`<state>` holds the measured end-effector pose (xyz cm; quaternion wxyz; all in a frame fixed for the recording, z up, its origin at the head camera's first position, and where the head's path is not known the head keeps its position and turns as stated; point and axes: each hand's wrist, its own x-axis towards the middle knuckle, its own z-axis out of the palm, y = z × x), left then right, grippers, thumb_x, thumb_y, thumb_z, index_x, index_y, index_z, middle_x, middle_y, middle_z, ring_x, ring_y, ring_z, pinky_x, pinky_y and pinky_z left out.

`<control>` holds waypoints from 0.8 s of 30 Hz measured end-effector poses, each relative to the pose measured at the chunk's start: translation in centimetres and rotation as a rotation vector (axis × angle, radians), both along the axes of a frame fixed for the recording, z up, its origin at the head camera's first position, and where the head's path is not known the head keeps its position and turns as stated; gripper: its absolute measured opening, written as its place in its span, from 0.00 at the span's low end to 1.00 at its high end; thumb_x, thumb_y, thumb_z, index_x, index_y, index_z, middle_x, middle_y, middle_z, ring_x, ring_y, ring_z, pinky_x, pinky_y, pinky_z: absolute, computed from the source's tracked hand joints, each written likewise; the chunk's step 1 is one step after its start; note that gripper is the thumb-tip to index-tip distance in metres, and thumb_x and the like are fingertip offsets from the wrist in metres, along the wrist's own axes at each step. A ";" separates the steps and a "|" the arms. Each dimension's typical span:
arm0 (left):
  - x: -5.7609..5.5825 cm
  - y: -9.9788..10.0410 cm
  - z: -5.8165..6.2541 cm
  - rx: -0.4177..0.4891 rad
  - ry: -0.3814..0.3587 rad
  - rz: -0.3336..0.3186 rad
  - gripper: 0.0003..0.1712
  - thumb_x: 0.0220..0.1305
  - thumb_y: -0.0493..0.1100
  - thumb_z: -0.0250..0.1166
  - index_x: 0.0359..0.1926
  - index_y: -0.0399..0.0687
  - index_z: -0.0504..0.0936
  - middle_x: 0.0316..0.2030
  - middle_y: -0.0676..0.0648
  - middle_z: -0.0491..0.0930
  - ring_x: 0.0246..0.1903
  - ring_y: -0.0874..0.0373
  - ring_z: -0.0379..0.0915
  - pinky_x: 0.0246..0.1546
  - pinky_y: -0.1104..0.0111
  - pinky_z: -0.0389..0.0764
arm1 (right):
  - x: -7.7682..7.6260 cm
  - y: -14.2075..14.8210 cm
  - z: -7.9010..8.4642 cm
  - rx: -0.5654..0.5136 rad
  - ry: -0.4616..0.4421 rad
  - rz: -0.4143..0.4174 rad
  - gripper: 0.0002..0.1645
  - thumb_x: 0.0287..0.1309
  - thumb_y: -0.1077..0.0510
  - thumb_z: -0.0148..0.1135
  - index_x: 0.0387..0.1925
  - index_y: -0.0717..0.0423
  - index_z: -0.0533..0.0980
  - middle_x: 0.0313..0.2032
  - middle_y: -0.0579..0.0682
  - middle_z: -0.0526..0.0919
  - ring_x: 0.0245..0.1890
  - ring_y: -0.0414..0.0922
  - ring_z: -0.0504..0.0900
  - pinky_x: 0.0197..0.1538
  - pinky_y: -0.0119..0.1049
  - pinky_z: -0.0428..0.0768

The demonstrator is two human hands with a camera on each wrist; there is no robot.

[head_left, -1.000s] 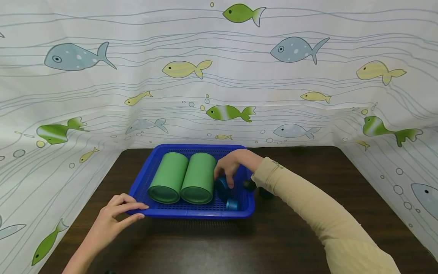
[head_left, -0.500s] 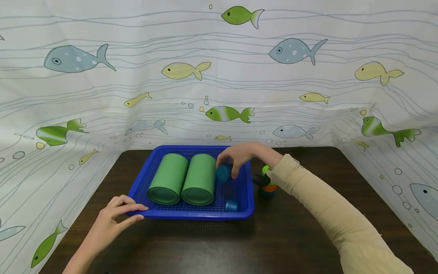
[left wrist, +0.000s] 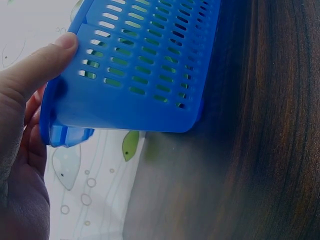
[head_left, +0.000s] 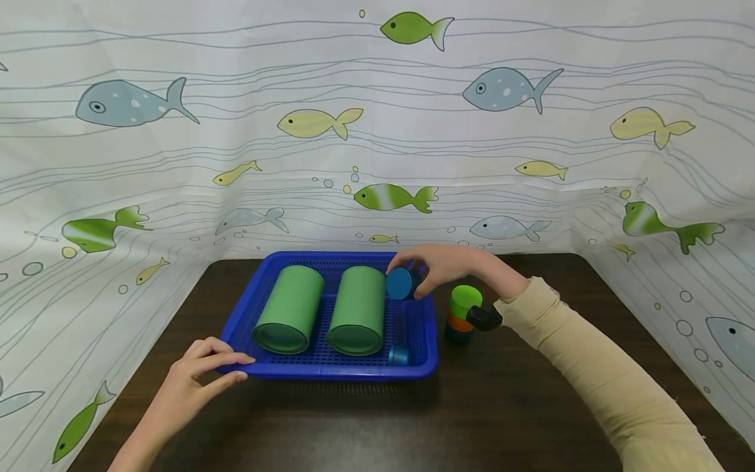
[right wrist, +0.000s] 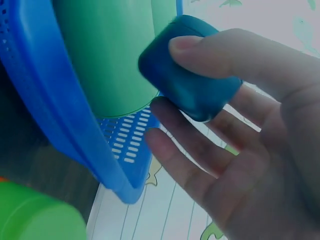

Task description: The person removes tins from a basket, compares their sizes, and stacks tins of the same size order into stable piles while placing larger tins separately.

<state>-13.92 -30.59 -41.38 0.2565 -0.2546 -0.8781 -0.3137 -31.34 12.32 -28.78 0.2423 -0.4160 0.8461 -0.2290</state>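
Note:
My left hand (head_left: 197, 373) grips the front left corner of the blue plastic basket (head_left: 321, 371). In the left wrist view its thumb presses the basket's outer wall (left wrist: 127, 107), the other fingers curled behind the rim. Raised over the basket's back right part, my right hand (head_left: 444, 267) holds a small blue cup (head_left: 401, 283) between thumb and fingers; this cup (right wrist: 187, 75) is tilted in the right wrist view. Inside the basket two green cans (head_left: 290, 308) lie on their sides, a gap between them. A smaller blue cup (head_left: 399, 355) rests in the front right corner.
Just right of the basket stands a stack of cups, green (head_left: 466, 300) over orange over dark blue. A black camera (head_left: 485, 318) on my right wrist partly covers it. The dark wooden table (head_left: 354, 432) meets a fish-patterned cloth (head_left: 501, 164) at the back and sides.
My right hand has lifted the blue cup from the basket floor and carried it up and right. The right green can has shifted right, away from the other. My left hand stays put.

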 end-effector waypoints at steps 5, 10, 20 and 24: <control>0.1 0.0 0.0 -0.004 -0.008 0.005 0.27 0.39 0.26 0.78 0.40 0.57 0.89 0.35 0.63 0.76 0.41 0.72 0.63 0.42 0.80 0.64 | 0.3 1.6 -0.3 -0.091 0.020 -0.038 0.36 0.54 0.59 0.70 0.65 0.49 0.68 0.61 0.51 0.74 0.56 0.49 0.77 0.58 0.43 0.79; 0.1 0.0 0.1 -0.006 -0.008 0.007 0.27 0.39 0.26 0.78 0.40 0.58 0.89 0.35 0.63 0.76 0.42 0.73 0.63 0.41 0.80 0.64 | 0.7 3.0 -0.6 -0.228 -0.020 -0.058 0.35 0.55 0.60 0.71 0.63 0.53 0.67 0.57 0.54 0.75 0.52 0.48 0.80 0.55 0.44 0.80; 0.1 0.0 0.1 -0.005 -0.023 0.012 0.27 0.41 0.27 0.78 0.41 0.59 0.89 0.35 0.63 0.76 0.42 0.73 0.63 0.41 0.79 0.65 | 1.7 5.5 -1.5 -0.351 -0.029 -0.153 0.35 0.57 0.61 0.71 0.62 0.53 0.64 0.56 0.56 0.74 0.53 0.51 0.82 0.55 0.43 0.82; 0.1 0.0 0.0 -0.008 -0.021 0.012 0.27 0.40 0.27 0.78 0.40 0.58 0.89 0.35 0.63 0.76 0.42 0.73 0.63 0.41 0.79 0.65 | 1.8 6.4 -1.9 -0.364 0.009 -0.165 0.38 0.58 0.59 0.69 0.67 0.50 0.63 0.63 0.57 0.72 0.56 0.52 0.80 0.56 0.45 0.81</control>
